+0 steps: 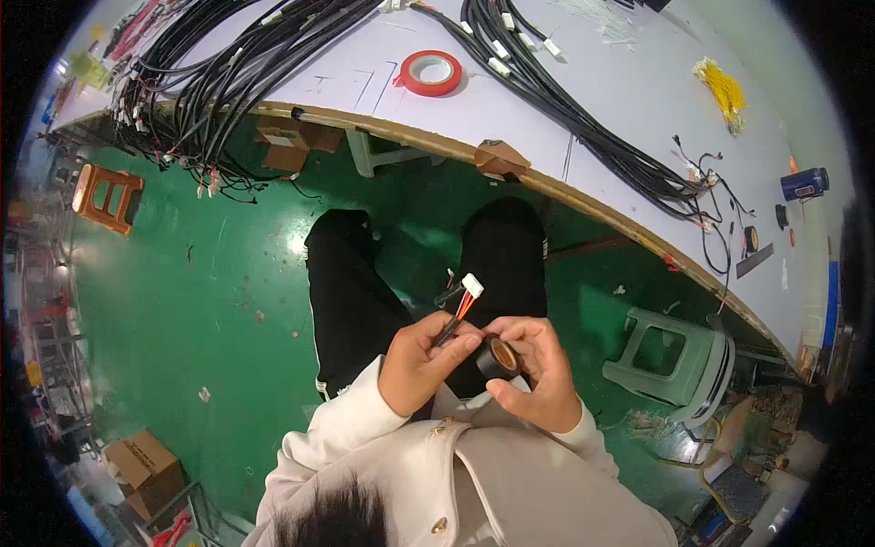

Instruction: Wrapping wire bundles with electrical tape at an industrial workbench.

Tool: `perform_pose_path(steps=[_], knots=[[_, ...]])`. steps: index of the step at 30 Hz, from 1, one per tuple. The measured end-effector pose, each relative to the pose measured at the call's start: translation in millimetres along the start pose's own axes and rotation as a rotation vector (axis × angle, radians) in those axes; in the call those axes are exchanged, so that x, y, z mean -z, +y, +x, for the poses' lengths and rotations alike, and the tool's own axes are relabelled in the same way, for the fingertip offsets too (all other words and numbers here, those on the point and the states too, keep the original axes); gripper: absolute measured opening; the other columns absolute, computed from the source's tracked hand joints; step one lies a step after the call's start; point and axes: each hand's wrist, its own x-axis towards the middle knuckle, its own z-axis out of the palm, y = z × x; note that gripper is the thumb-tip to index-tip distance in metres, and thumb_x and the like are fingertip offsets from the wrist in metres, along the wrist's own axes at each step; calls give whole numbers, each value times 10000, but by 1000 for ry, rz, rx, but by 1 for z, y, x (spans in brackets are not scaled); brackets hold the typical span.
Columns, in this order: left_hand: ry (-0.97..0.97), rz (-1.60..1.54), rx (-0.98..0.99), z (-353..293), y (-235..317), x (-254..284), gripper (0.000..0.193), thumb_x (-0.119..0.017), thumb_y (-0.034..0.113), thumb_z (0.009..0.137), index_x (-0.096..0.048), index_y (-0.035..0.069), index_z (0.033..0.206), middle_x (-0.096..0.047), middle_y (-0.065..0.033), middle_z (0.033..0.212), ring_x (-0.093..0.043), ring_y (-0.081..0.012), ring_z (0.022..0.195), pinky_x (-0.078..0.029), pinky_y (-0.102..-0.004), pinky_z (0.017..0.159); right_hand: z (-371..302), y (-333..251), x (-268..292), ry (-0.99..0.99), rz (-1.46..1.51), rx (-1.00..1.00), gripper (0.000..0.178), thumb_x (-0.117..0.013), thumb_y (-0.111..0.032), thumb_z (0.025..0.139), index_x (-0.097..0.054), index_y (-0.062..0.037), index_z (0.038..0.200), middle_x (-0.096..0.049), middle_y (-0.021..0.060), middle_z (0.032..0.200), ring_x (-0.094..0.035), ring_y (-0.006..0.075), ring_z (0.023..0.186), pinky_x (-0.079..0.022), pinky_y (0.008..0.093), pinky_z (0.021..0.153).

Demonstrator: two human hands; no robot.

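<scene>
Above my lap, my left hand (421,363) pinches a wire harness between thumb and fingers. From its grip stick out red and orange wires (466,304) that end in a white plug connector (472,285). A dark sleeve or tape wrap covers the wires at the fingertips. Close beside it, my right hand (541,372) is curled round a roll of black electrical tape (498,357), its brown core facing up. Both hands' fingertips almost meet between the harness and the roll. Whether a strip of tape runs to the wires I cannot make out.
A white table (365,87) curves ahead, bearing bundles of black cables (583,128), red tape (428,73) and yellow cable ties (723,91). Stools stand on the green floor: orange (109,199) at left, pale green (665,356) at right. A cardboard box (146,469) sits lower left.
</scene>
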Motion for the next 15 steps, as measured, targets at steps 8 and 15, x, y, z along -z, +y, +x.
perform_pose_path(steps=[8,15], knots=[[15,45,-43,1,-5,1,168,-566,145,907,-556,-21,929,-553,11,762,-461,-39,687,-389,-185,628,2,-3,10,-108,-120,-38,156,-644,-12,731,-516,3,818,-435,158,1188,-508,179,1019,-414,304,873],[-84,-19,26,4,1,1,168,-534,144,922,-540,-18,967,-560,-22,793,-505,-74,755,-422,-219,697,-4,10,19,-116,181,-36,119,-641,-46,760,-546,10,805,-497,166,1170,-514,170,998,-395,300,863]])
